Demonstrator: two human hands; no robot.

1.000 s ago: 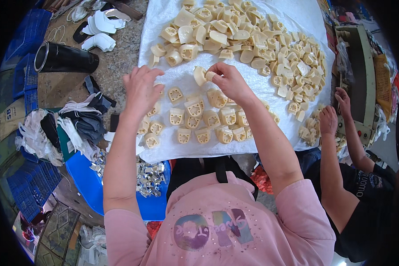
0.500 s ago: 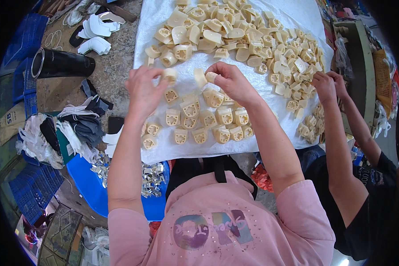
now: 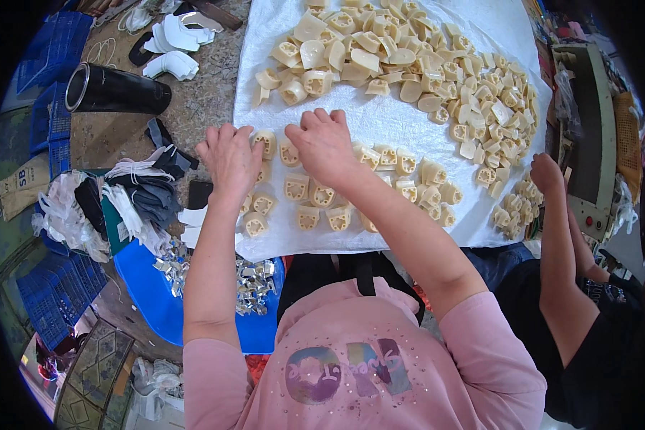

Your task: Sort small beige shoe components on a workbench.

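Note:
My left hand is low over the white cloth sheet, its fingers bent and its thumb side against a cream plastic piece with a star-shaped hollow. To its right, my right hand is palm down with curled fingers. Its fingertips are hidden, so whatever they hold cannot be made out. Just below its thumb stands another cream piece. Nearer me, several similar pieces stand in loose rows, hollow side showing, partly covered by my right forearm.
A big heap of cream pieces covers the sheet's far side. At right a co-worker's hand is beside a smaller pile. A black cylinder lies on the left. Below it are gloves and a blue tray with shiny metal parts.
Both hands have come down toward the sheet from holding a cream piece each. More of the standing pieces show at right. The co-worker's hands have dropped lower.

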